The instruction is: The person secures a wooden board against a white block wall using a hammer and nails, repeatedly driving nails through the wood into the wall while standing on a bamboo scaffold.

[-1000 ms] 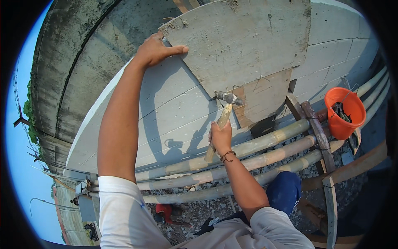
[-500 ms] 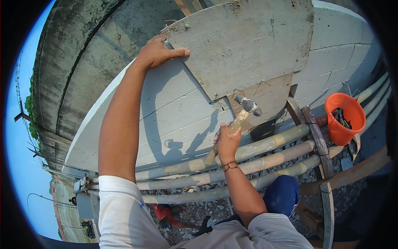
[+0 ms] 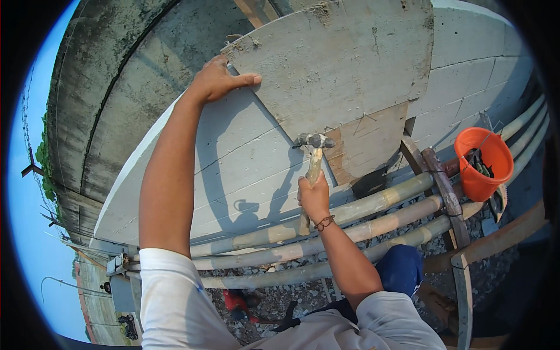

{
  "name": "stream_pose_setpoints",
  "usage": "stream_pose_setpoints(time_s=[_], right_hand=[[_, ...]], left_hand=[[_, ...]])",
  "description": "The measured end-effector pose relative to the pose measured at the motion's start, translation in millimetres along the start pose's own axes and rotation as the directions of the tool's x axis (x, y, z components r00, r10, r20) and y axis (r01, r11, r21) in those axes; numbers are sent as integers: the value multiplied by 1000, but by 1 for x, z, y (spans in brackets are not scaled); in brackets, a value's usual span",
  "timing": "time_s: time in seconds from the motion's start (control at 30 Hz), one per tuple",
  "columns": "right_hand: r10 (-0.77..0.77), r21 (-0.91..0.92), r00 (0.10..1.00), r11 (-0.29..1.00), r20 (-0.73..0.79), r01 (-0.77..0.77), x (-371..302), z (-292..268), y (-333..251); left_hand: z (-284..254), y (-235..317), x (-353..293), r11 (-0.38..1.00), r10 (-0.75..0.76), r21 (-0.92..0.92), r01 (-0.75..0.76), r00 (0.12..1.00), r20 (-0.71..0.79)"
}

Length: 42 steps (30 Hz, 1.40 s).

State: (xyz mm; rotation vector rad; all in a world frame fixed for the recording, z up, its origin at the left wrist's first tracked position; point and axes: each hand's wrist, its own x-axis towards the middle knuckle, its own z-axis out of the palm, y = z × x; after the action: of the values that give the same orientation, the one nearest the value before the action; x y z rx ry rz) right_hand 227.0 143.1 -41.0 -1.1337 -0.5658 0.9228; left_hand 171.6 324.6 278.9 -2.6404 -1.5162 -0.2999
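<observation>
My right hand point(image 3: 315, 197) is wrapped round the wooden handle of a hammer point(image 3: 315, 163). The metal hammer head lies over the lower left corner of a worn, grey plywood board point(image 3: 344, 70), close to the block wall; contact cannot be made out. At the board's upper left corner, my left hand point(image 3: 221, 81) grips the edge, thumb across its face and fingertips partly hidden behind it. The board stands against a pale grey block wall point(image 3: 245, 137). A browner plywood piece point(image 3: 370, 140) sits under its lower edge, where several nails stick out.
Long bamboo poles point(image 3: 350, 233) run across below the wall, tied to a wooden upright point(image 3: 446, 192). An orange bucket point(image 3: 484, 181) with dark items hangs at the right. Far below, a person in red point(image 3: 236, 300) is on rubble ground. A tall concrete wall point(image 3: 116, 99) rises behind.
The hammer has swung left and its handle is more upright, bringing the head from beside the brown plywood to the large board's lower left corner. My left hand keeps its grip.
</observation>
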Motion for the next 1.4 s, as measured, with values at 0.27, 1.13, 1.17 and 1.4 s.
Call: stream_pose_setpoints(time_s=[0.27, 1.13, 1.17, 1.4], right_hand=[[65, -23, 998, 998, 3, -65, 0, -4, 14], [549, -526, 793, 771, 263, -359, -177, -265, -100], [562, -575, 801, 732, 206, -365, -187, -284, -113], [466, -505, 878, 735, -108, -453, -225, -351, -128]], left_hand=[[0, 9, -2, 995, 50, -82, -48, 999, 20], [4, 26, -10, 996, -4, 87, 7, 999, -36], [2, 38, -22, 986, -51, 151, 70, 990, -129], [131, 113, -108, 684, -510, -712, -160, 592, -624]])
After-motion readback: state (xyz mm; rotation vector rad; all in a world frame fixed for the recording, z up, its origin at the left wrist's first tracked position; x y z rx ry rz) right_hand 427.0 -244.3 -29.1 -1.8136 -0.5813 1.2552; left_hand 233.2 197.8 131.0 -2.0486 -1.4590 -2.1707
